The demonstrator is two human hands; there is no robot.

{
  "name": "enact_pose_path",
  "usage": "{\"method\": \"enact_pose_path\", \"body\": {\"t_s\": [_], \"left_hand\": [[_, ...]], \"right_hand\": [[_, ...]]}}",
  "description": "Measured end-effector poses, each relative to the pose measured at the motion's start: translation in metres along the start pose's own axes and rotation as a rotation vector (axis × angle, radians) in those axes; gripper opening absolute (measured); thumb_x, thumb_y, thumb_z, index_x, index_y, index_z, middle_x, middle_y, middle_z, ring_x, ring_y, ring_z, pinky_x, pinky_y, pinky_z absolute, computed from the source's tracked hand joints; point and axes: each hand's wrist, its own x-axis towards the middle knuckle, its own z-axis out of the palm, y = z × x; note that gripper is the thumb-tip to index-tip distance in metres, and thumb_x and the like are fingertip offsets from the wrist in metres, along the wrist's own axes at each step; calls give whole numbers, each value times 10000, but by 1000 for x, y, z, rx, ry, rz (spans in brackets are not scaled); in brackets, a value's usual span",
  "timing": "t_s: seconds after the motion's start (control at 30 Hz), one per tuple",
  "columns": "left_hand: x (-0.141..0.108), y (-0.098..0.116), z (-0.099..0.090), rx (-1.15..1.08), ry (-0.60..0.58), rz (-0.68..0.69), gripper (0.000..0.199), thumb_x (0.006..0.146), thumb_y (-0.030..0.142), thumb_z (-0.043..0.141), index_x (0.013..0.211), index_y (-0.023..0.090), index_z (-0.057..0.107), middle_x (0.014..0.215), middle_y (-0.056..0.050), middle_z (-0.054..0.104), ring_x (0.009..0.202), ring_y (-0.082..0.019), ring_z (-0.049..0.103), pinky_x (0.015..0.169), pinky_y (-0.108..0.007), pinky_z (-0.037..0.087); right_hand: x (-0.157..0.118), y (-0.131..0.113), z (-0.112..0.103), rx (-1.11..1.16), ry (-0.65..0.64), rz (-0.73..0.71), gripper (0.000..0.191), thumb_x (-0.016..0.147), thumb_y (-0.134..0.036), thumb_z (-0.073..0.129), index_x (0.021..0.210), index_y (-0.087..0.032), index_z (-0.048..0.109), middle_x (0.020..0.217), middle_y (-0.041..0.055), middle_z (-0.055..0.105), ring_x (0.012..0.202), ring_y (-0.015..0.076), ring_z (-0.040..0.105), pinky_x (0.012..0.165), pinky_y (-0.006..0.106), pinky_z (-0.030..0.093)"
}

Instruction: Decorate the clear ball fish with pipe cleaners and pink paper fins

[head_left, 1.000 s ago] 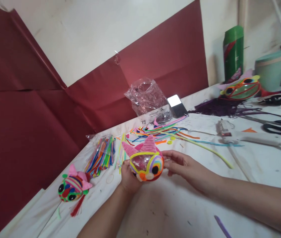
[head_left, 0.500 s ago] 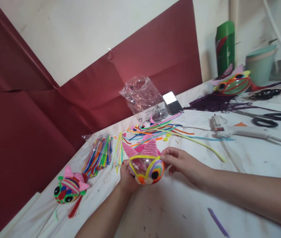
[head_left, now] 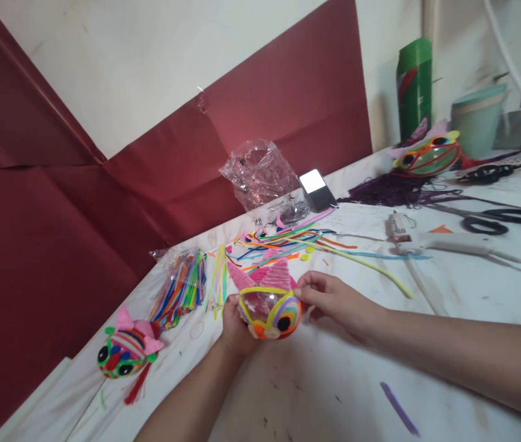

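Observation:
A clear, rounded animal-head ornament (head_left: 264, 313) trimmed with pipe cleaners is held just above the table. It has pink ears, a yellow outline and a ringed black eye on its right side. My left hand (head_left: 237, 328) is closed around its left and rear side, with the fingers partly hidden behind it. At its right edge, the thumb and fingertips of my right hand (head_left: 322, 298) pinch the ornament near the end of the yellow pipe cleaner. A second ornament (head_left: 124, 350), green-trimmed with a red tassel, lies on the table to the left.
Bundled pipe cleaners (head_left: 184, 291) and loose ones (head_left: 283, 242) lie behind the ornament. A glue gun (head_left: 444, 242) and black-handled scissors (head_left: 494, 218) rest at right. Farther back are a third ornament (head_left: 430, 153), a green bottle (head_left: 414, 92) and a pale cup (head_left: 476, 123).
Both hands keep their hold on the ornament, with only a slight shift of the right fingers. The whole view has moved a little.

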Motion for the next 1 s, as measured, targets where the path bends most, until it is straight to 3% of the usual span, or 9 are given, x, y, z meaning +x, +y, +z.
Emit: {"method": "enact_pose_path", "body": {"t_s": [0.23, 0.43, 0.67, 0.83, 1.0], "left_hand": [[2, 0, -9, -39, 106, 44, 468, 645, 520, 627, 878, 123, 712, 902, -135, 747, 902, -330, 676, 862, -468, 501], [2, 2, -9, -85, 112, 24, 412, 624, 474, 621, 864, 153, 716, 852, -119, 749, 822, -307, 686, 787, -441, 536], [8, 0, -7, -61, 203, 141, 312, 674, 361, 577, 847, 134, 705, 858, -100, 742, 888, -297, 679, 933, -470, 478], [12, -2, -3, -20, 206, 245, 286, 699, 306, 600, 907, 139, 702, 930, -92, 745, 1032, -307, 654, 967, -472, 459], [12, -7, -2, 7, 170, 251, 327, 692, 281, 630, 987, 149, 681, 1029, -88, 741, 1124, -318, 623, 1003, -472, 437]], "right_hand": [[0, -5, -1, 64, -69, -10, 496, 617, -639, 744, 725, -197, 547, 688, -13, 621, 664, 127, 559, 654, 296, 452], [-2, -7, -1, 50, -55, 3, 478, 604, -617, 755, 686, -198, 541, 626, -16, 609, 618, 118, 538, 630, 284, 430], [2, -6, -6, 7, 35, 1, 371, 664, -521, 748, 730, -209, 559, 727, 8, 619, 675, 144, 572, 619, 292, 460], [3, 1, -6, -54, 61, 77, 384, 653, -445, 787, 900, -209, 612, 910, 58, 663, 836, 198, 610, 624, 295, 491], [3, 11, -5, -35, -67, 77, 469, 646, -382, 802, 1038, -198, 625, 981, 69, 692, 871, 197, 611, 628, 280, 488]]}}
